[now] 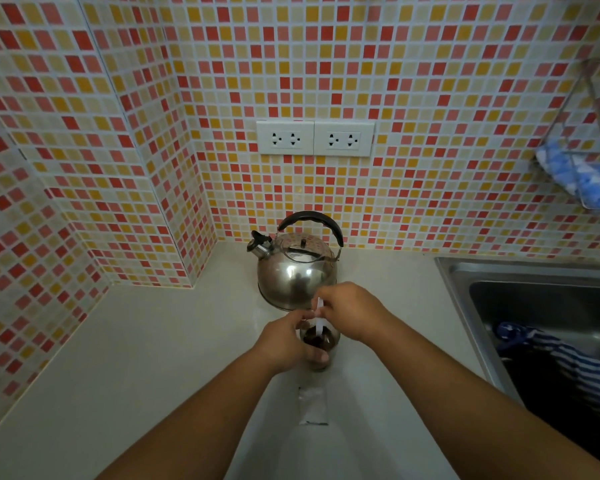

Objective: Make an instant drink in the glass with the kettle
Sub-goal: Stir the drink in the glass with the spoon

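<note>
Nearest the camera, both bare forearms reached forward over the pale countertop (146, 358). Between them a small silvery sachet (313, 406) lay flat on the counter, just in front of the glass and apart from both hands.

The glass (318, 342) stood upright on the counter, with a dark brown substance inside it. The left hand (284, 341) was wrapped around the glass from its left side, fingers curled tight against the wall and the thumb showing across the near face. The right hand (350, 311) hovered above and slightly right of the rim, its thumb and fingertips pinched together on the top of a thin white stirrer (318, 317). The stirrer ran down, a little tilted, with its lower end inside the glass.

Just behind the hands sat the stainless steel kettle (297, 271), upright on the counter with its black handle arched over the lid and the spout pointing left. It stood close to the glass, but whether they touched could not be told.

To the right lay the steel sink (465, 275), with a blue-and-white striped cloth (575, 362) draped in its basin. Further back rose the wall of red, orange and cream mosaic tiles (326, 57), carrying two white double sockets (315, 138). At the far right a wire rack (589, 95) hung on the wall, holding a blue-and-white sponge-like item (575, 178).
</note>
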